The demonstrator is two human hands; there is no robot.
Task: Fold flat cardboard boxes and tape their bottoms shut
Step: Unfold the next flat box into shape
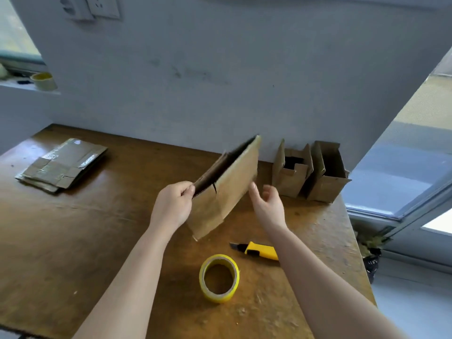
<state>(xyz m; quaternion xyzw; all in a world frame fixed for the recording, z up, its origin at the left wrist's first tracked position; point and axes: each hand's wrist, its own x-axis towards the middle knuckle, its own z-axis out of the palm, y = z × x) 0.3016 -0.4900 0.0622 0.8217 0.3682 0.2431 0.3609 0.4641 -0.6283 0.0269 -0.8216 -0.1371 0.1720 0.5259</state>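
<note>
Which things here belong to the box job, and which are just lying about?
Job: flat box in left hand; right hand open beside it; tape roll; utility knife; stack of flat boxes; two folded boxes.
Lying about: spare tape roll on sill; wall sockets.

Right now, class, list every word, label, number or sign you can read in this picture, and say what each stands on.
Nothing here reads clearly.
On the stack of flat boxes, a white label: printed, but too blurred to read.
On the tape roll, utility knife and held box: no print visible.
</note>
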